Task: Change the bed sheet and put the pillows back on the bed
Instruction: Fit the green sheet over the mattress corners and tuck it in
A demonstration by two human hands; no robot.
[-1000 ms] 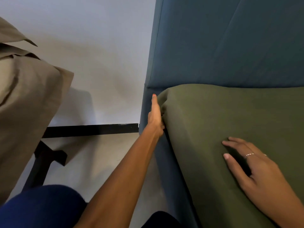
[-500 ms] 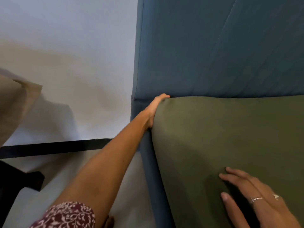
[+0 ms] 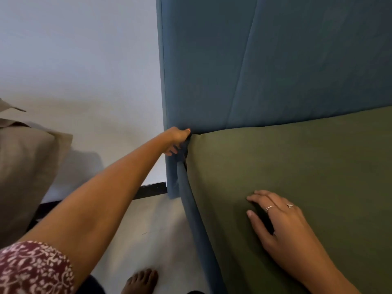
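An olive green bed sheet [image 3: 297, 177] covers the mattress against a blue padded headboard [image 3: 265, 71]. My left hand [image 3: 177, 139] reaches to the mattress's top left corner. Its fingers are curled around the sheet's corner in the gap between mattress and blue bed frame [image 3: 191, 209], with the thumb on top. What the fingertips hold down in the gap is hidden. My right hand [image 3: 280, 221] rests flat on the sheet with fingers spread, two rings showing. A beige pillow [image 3: 23, 166] is at the left edge, off the bed.
A white wall [image 3: 84, 60] with a black skirting strip [image 3: 148, 190] stands left of the headboard. A pale floor [image 3: 152, 234] runs beside the bed, with my bare foot [image 3: 140, 281] on it. The pillow lies on something dark.
My left hand slid along the mattress edge up to the headboard corner and curled its fingers into the gap. The view shifted back. My right hand stays flat on the sheet.
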